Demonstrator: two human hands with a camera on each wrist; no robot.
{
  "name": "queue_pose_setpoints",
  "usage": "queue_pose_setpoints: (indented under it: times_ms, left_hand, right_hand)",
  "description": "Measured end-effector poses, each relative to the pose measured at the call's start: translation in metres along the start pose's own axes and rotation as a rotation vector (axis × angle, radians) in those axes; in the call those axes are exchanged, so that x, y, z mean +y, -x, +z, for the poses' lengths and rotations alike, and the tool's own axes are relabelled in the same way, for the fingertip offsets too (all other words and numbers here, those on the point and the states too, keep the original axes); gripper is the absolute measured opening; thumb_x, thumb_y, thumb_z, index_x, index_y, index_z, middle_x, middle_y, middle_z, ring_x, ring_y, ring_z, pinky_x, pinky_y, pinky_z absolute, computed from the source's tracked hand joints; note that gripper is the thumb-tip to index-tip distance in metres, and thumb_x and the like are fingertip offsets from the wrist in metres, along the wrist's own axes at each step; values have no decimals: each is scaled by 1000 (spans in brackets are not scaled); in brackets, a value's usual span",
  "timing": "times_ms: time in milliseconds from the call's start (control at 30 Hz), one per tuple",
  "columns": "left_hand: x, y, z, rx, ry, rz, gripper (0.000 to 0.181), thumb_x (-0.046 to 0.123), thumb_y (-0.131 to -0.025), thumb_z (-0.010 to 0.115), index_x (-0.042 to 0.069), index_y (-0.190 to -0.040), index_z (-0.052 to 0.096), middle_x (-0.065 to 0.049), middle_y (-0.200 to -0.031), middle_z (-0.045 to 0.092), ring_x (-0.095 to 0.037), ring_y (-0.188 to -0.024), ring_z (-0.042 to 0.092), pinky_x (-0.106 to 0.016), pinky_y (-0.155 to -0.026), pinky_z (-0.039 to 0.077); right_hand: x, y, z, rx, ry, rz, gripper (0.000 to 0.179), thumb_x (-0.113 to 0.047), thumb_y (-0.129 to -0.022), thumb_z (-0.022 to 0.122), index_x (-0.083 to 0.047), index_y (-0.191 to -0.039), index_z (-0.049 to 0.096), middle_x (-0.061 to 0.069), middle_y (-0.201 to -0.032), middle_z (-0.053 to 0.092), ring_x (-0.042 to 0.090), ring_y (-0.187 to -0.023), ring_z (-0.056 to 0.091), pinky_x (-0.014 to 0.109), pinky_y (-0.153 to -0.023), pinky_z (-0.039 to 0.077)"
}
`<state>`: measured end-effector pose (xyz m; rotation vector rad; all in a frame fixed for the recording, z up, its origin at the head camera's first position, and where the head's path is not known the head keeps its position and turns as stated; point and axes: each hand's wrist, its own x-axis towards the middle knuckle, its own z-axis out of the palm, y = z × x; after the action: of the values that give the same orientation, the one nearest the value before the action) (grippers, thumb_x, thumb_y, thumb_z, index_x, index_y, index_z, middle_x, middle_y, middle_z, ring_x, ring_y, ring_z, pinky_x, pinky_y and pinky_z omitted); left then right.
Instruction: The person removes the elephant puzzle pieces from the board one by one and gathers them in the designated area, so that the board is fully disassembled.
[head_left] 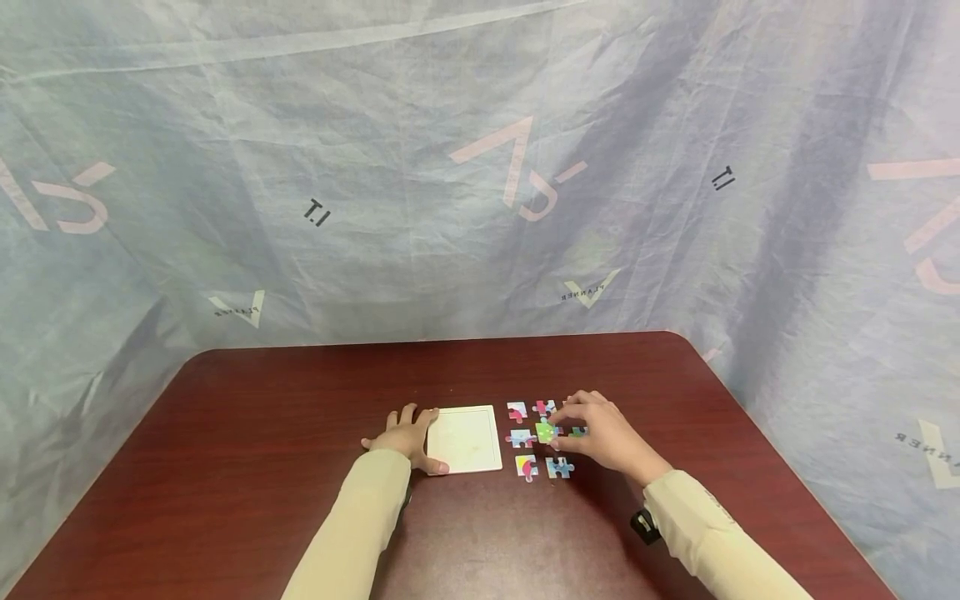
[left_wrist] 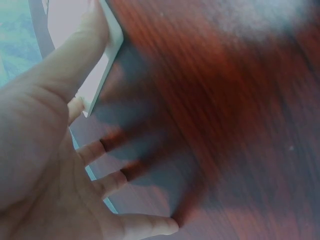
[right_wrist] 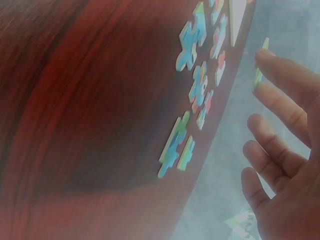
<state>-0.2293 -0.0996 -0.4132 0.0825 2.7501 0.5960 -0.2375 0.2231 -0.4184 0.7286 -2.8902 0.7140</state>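
My left hand (head_left: 403,442) lies with fingers spread at the left side of a white square puzzle tray (head_left: 467,442), thumb on its near left corner and a fingertip at the far one. In the left wrist view the thumb overlaps the tray (left_wrist: 102,75), while other fingertips reach down to the table. My right hand (head_left: 603,433) pinches a green jigsaw piece (head_left: 546,432) between thumb and finger. The right wrist view shows that piece (right_wrist: 258,77) edge-on, raised over the table. Several loose pieces lie around it, including a blue one (head_left: 559,467) and a yellow-pink one (head_left: 527,467).
The dark red wooden table (head_left: 285,467) has rounded far corners. Behind it hangs a pale grey printed cloth (head_left: 375,167). A pink and white piece (head_left: 517,411) and a light blue piece (head_left: 521,438) lie just right of the tray. More pieces are partly hidden by my right hand.
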Motion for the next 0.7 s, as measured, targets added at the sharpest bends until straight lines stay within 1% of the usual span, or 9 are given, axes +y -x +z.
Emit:
queue_pose_setpoints:
  times_ms: [67,167,267,567,700]
  left_hand:
    - [0,0,0,-2,0,0,95,32,-78,90,15,-156,39,-24,-162,23,-49,-149,19,-86,-98,22]
    - [0,1,0,-1,-1,-2,95,32,-78,90,15,-156,39,-24,-162,23,-49,-149,19,-86,-98,22]
    - [0,1,0,2,-6,1,95,32,-78,91,15,-156,39,-24,-162,24,-49,-149,19,-86,-98,22]
    - [-1,-1,2,2,-12,1,95,33,-78,90,16,-156,39,-24,-162,23,-49,-149,18,-86,-98,23]
    - [-1,-2,2,6,-17,5,95,33,-77,90,16,-156,39,-24,-161,24,-49,-149,19,-86,-97,24]
  right_hand:
    - [3,2,-2,3,-10,6,25,-28,-86,84,-20,-109,78,1,-112,62,30,-112,54,60,-98,41]
    - [7,7,-5,1,-20,15,25,-28,-87,83,-20,-110,77,-1,-111,61,28,-110,53,56,-93,45]
    - [10,11,-7,-2,-10,10,25,-29,-87,83,-21,-110,77,-2,-110,61,27,-108,54,53,-89,48]
    - [16,22,-11,-8,-8,24,25,-30,-87,82,-20,-110,77,0,-110,61,27,-106,54,49,-86,50]
    - [19,26,-11,-6,-6,35,25,-30,-87,82,-20,-110,77,1,-109,62,27,-105,55,50,-86,50]
